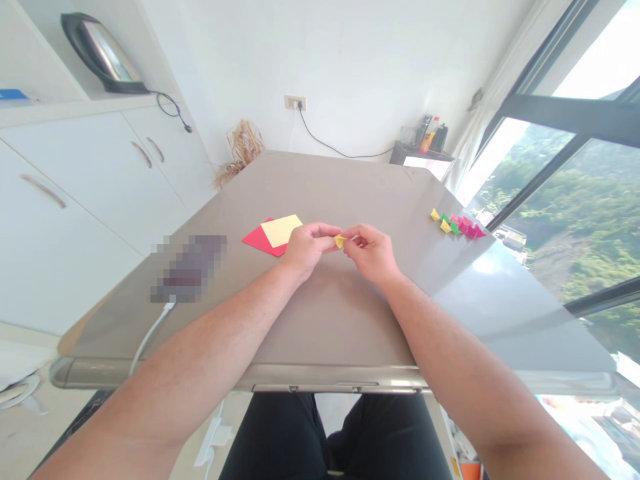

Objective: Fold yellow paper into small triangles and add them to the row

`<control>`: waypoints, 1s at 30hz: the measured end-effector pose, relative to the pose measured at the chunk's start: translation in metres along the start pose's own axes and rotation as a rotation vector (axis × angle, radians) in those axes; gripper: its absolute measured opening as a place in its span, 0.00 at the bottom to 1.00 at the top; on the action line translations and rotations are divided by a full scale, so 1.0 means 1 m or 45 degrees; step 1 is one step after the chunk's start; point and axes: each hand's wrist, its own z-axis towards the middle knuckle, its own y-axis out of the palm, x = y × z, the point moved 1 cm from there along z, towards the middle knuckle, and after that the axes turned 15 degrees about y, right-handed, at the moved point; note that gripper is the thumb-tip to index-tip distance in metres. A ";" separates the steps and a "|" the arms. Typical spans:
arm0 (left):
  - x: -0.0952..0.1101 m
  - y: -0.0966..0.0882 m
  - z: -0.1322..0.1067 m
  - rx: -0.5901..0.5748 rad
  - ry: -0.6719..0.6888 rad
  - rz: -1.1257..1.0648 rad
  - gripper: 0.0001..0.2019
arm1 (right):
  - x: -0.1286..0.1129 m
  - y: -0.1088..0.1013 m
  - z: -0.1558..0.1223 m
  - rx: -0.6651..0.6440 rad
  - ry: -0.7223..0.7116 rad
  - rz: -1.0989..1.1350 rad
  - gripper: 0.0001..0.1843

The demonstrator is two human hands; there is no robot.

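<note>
Between my two hands, above the middle of the table, is a small folded piece of yellow paper (340, 241). My left hand (311, 247) pinches its left side between thumb and fingers. On its right side the fingertips of my right hand (369, 249) are closed on the same paper. Just left of my left hand lies a sheet of yellow paper (280, 231) on top of red paper (259, 241), set at different angles. Several small folded paper pieces (469, 227) in yellow, green and pink stand grouped at the table's right side.
The grey table (340, 187) has a blurred-out dark device (189, 270) at its left, with a white cable (150, 333) running over the front edge. Beyond the far right corner, bottles (430, 135) stand on a small cabinet. Windows line the right side.
</note>
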 end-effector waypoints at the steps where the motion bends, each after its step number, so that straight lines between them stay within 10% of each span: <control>1: -0.001 -0.001 0.000 0.001 0.001 -0.012 0.11 | 0.000 0.000 0.000 0.000 -0.006 0.000 0.06; 30: -0.004 -0.005 0.004 0.069 0.078 -0.083 0.15 | -0.007 0.003 -0.008 0.155 -0.227 0.045 0.06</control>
